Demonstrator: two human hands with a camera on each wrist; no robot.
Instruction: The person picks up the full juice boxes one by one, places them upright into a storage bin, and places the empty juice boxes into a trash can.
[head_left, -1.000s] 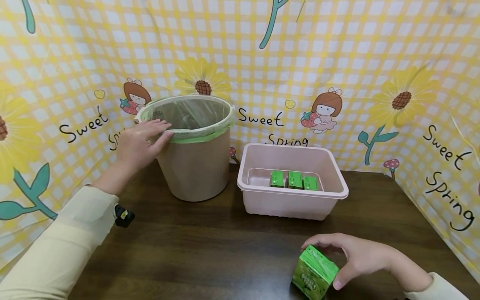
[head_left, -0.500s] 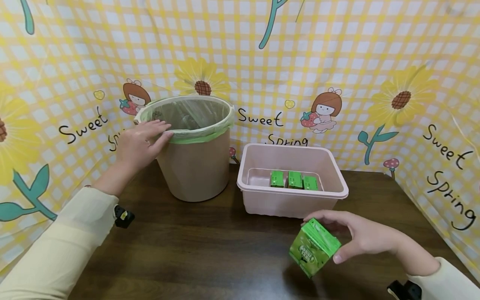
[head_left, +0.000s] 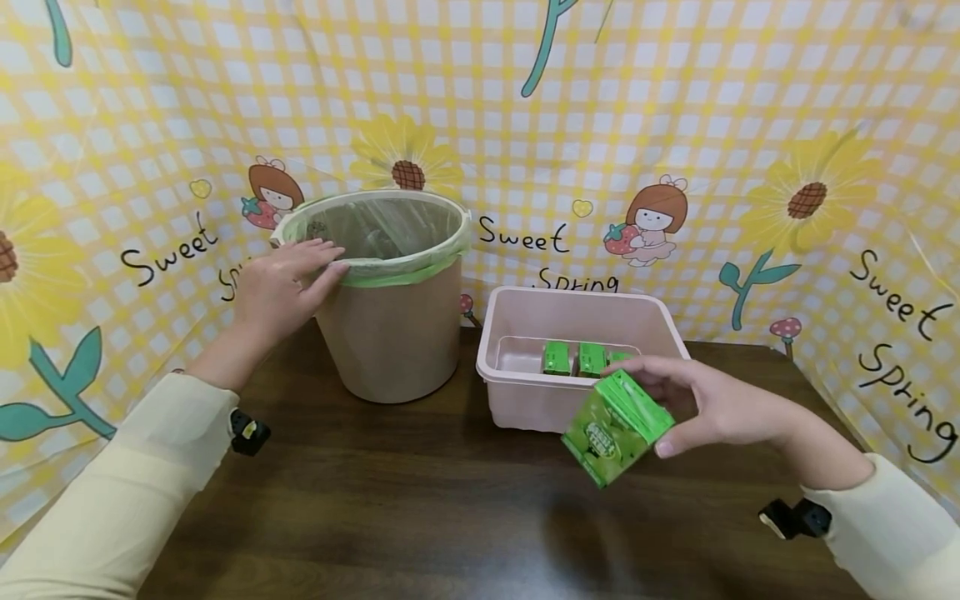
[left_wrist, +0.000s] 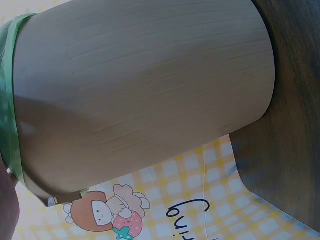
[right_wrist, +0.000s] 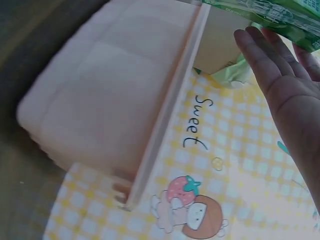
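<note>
My right hand (head_left: 720,408) grips a small green printed box (head_left: 611,429) between thumb and fingers. The box is tilted and in the air, in front of the pink plastic tub (head_left: 525,404). The right wrist view cuts off part of this green box (right_wrist: 280,20) above the fingers. Inside the tub lie three more green boxes (head_left: 556,358), the right one partly hidden by my right hand. My left hand (head_left: 281,287) rests on the near left rim of a beige trash bin (head_left: 390,333), fingers fairly straight over its edge. A pale green bag lines the bin.
Bin and tub stand side by side on a dark wooden table (head_left: 375,508), the bin on the left. A yellow checked cloth (head_left: 495,125) with flowers and cartoon figures hangs behind and at both sides.
The right hand has lifted the green box off the table and carried it up and forward, close to the tub. The left hand has stayed on the bin's rim.
</note>
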